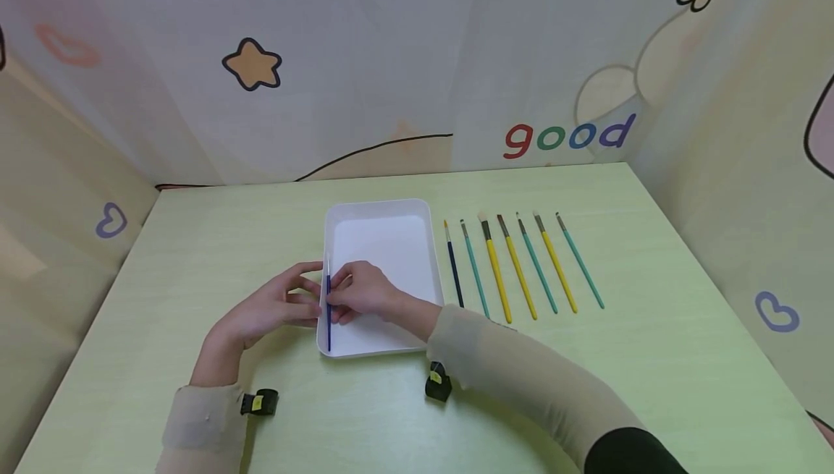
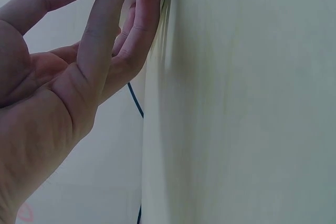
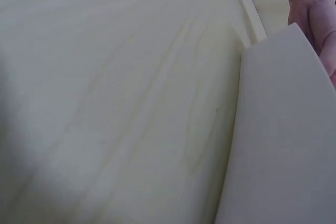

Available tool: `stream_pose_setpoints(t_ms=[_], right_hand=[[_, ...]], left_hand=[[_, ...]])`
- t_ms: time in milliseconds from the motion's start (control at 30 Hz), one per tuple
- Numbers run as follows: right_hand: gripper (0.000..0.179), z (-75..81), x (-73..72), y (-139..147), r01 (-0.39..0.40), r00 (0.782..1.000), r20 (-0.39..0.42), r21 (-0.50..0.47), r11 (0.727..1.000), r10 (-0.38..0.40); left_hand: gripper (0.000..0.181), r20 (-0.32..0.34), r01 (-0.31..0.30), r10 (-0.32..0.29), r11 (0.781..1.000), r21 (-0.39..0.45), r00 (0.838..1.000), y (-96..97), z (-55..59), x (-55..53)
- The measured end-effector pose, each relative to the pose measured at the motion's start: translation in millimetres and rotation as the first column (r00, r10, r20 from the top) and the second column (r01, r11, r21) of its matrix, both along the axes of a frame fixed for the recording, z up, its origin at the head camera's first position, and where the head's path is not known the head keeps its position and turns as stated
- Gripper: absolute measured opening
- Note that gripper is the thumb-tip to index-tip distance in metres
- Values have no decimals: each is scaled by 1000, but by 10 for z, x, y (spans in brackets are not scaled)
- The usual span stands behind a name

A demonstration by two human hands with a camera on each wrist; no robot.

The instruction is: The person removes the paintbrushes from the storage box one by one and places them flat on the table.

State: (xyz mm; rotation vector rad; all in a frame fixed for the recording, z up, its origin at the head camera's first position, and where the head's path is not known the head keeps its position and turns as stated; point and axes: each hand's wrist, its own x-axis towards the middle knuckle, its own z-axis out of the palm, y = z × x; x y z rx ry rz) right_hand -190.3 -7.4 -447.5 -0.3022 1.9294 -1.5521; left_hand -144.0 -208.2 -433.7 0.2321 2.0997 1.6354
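A white rectangular tray [image 1: 384,235] lies on the table. Along the inside of its left wall is a dark blue paintbrush [image 1: 329,333], lengthwise with the tray. My right hand [image 1: 365,289] reaches in over the tray and pinches this brush near its middle; the fingertips are partly hidden. Outside the left wall, my left hand [image 1: 276,304] rests its extended fingers against the tray. The left wrist view shows those fingers [image 2: 144,24] loosely bent at the tray's outer side. In the right wrist view the tray's outer wall [image 3: 283,129] fills the right side, with my right hand out of sight.
Right of the tray lies a row of several paintbrushes: a navy one [image 1: 454,271], then teal ones [image 1: 537,271] and yellow ones [image 1: 496,271], bristles toward the back. The right forearm [image 1: 515,358] crosses the tray's front right corner. Printed fabric [image 1: 391,61] hangs behind the table.
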Motion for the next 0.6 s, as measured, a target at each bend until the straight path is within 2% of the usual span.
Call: stream_pose_setpoints(t_ms=[333, 600], right_hand=[[17, 16, 69, -42, 74, 996, -46, 21, 997, -73], [17, 47, 27, 79, 116, 993, 1, -39, 992, -116]], left_hand=[[72, -2, 0, 0, 1000, 14, 1000, -1, -3, 8], [73, -1, -14, 14, 1000, -12, 1000, -1, -1, 6]])
